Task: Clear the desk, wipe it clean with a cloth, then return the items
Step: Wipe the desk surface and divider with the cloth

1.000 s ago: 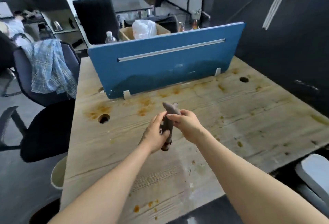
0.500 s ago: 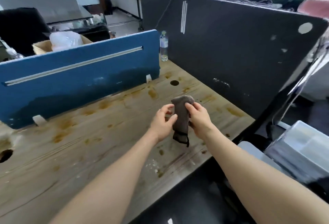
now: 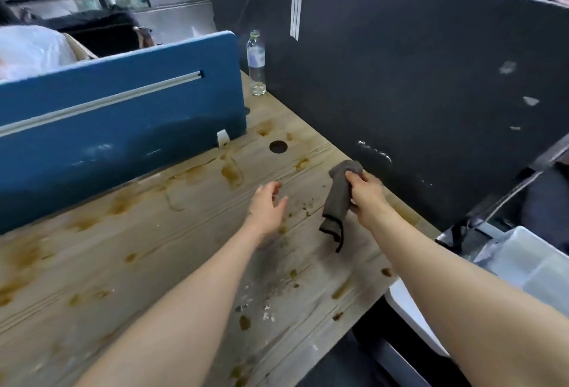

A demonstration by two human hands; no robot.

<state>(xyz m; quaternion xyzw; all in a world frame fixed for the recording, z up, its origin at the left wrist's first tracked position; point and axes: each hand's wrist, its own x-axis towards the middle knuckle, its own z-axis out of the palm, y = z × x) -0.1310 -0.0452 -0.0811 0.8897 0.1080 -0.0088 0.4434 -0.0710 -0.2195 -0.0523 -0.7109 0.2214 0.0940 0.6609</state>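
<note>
My right hand (image 3: 365, 194) grips a bunched grey cloth (image 3: 338, 198) above the right part of the wooden desk (image 3: 154, 263); the cloth's dark-edged end hangs down toward the wood. My left hand (image 3: 268, 206) hovers just left of the cloth, fingers relaxed, holding nothing. The desk top is marked with brown stains and a few small crumbs near its front edge.
A blue divider panel (image 3: 117, 115) stands along the desk's far side, a black partition (image 3: 400, 78) along its right. A plastic water bottle (image 3: 256, 63) stands in the far corner. A round cable hole (image 3: 278, 146) lies near it. A white container (image 3: 529, 263) sits right of the desk.
My left hand has let go of the cloth and moved left of it; my right hand keeps it. The view has swung right along the desk.
</note>
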